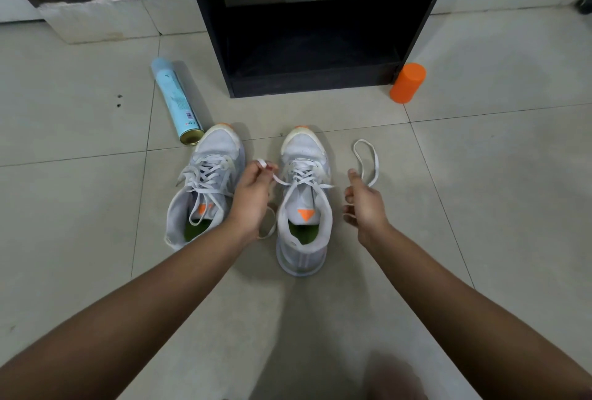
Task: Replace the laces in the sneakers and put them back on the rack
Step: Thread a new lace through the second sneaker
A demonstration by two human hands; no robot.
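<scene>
Now pinches one free end of the white lace [282, 181] in the left grip [253, 194], thumb against fingertips. Curls the right grip [365, 204] round the other end, with a loop poking up past the thumb. Draws both ends from the right sneaker [304, 207], upright on the floor [480, 175] just beside the laced left sneaker [205, 188], toes toward the black rack [314, 79]. Likely handles as flat, limp, light cord: slides easily, keeps no shape, so calls for a pinch close to the tip. Leaves the spray can [176, 98] and orange cylinder [407, 82] untouched either side of the rack.
</scene>
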